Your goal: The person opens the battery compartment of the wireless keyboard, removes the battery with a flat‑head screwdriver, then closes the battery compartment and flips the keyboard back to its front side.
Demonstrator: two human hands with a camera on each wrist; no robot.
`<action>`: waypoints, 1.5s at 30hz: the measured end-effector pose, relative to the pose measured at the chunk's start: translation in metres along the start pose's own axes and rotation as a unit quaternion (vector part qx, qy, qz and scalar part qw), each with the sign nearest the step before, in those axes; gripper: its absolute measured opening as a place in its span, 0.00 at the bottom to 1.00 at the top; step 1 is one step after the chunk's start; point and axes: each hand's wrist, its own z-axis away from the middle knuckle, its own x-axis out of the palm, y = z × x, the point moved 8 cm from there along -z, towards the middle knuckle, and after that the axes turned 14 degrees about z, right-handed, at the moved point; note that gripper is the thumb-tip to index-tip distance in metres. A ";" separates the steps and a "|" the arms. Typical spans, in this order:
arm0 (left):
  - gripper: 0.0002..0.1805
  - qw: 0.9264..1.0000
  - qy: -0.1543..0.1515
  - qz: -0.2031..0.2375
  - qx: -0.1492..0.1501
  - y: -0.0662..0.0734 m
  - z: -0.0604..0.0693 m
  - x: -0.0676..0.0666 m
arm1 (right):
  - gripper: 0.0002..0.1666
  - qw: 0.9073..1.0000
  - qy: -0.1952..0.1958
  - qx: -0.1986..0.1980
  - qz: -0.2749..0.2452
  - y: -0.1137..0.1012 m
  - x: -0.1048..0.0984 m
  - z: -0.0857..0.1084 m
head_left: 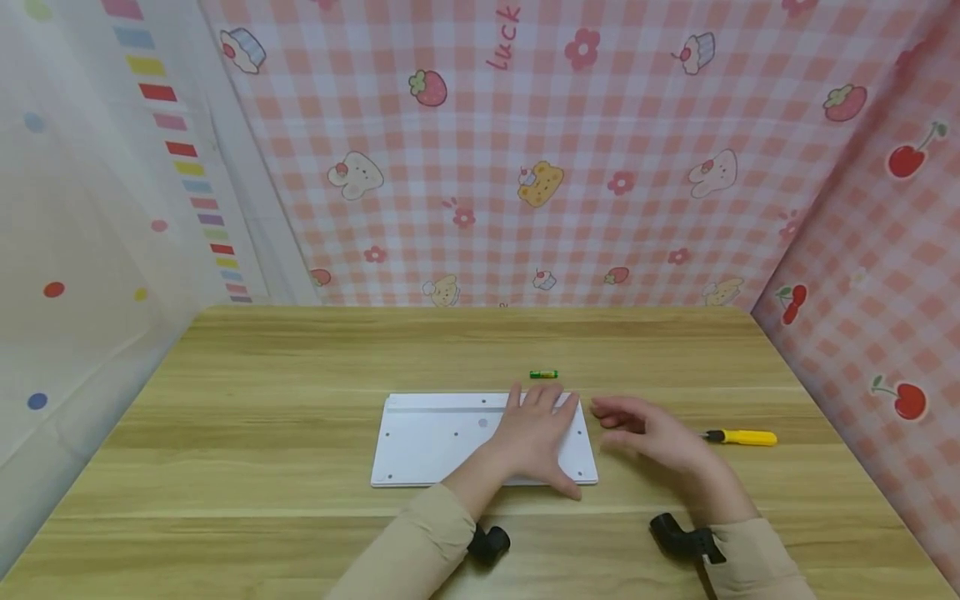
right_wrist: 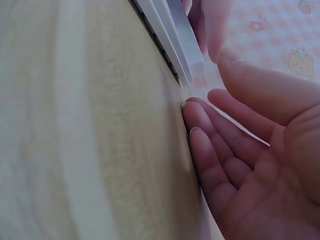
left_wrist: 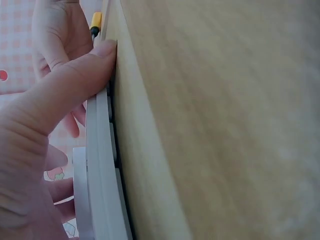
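A white keyboard (head_left: 420,450) lies face down on the table, its dark screw holes showing; the left wrist view catches keys along its lower edge (left_wrist: 114,145). My left hand (head_left: 528,437) spans its right part. The thumb reaches over the near edge and the fingers extend to the far edge, gripping across it. Just off the keyboard's right end, my right hand (head_left: 652,429) rests by the tabletop, fingers loosely bent with nothing in them. In the right wrist view, the right fingertips (right_wrist: 195,112) are close to the keyboard's corner (right_wrist: 185,75).
A green battery (head_left: 543,375) lies behind the keyboard. To the right of my right hand is a screwdriver with a yellow handle (head_left: 742,437). The wooden table (head_left: 247,400) meets patterned cloth (head_left: 637,233) at the back and sides.
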 end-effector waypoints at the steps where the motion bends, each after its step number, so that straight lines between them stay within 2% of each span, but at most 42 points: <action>1: 0.71 1.000 0.002 -0.005 -0.001 0.000 -0.001 0.000 | 0.29 1.000 0.002 0.001 -0.002 0.001 0.000 0.000; 5: 0.70 1.000 0.007 -0.024 0.004 0.003 -0.002 -0.003 | 0.27 1.000 0.003 0.007 -0.015 0.003 -0.001 0.000; 9: 0.69 1.000 0.010 -0.028 0.008 0.007 -0.002 -0.016 | 0.26 0.999 0.012 0.009 -0.033 0.002 -0.002 0.001; 16: 0.69 0.999 0.013 -0.013 0.026 0.015 0.002 -0.062 | 0.25 0.999 0.023 0.013 -0.042 0.002 -0.004 0.001; 22: 0.71 0.997 0.024 -0.001 0.069 0.028 0.012 -0.103 | 0.25 0.998 0.023 0.024 -0.052 0.005 -0.005 0.001; 28: 0.69 0.993 0.029 0.052 0.102 0.039 0.027 -0.145 | 0.25 0.998 0.025 0.037 -0.046 0.009 -0.005 0.001; 36: 0.67 0.985 0.036 0.129 0.106 0.038 0.046 -0.193 | 0.25 0.998 0.017 0.042 -0.045 0.008 -0.004 0.002; 39: 0.66 0.983 0.038 0.148 0.105 0.034 0.052 -0.204 | 0.25 0.998 0.017 0.044 -0.040 0.008 -0.003 0.002; 45: 0.62 0.975 0.046 0.194 0.101 0.024 0.064 -0.218 | 0.26 0.998 0.019 0.056 -0.028 0.002 -0.001 0.000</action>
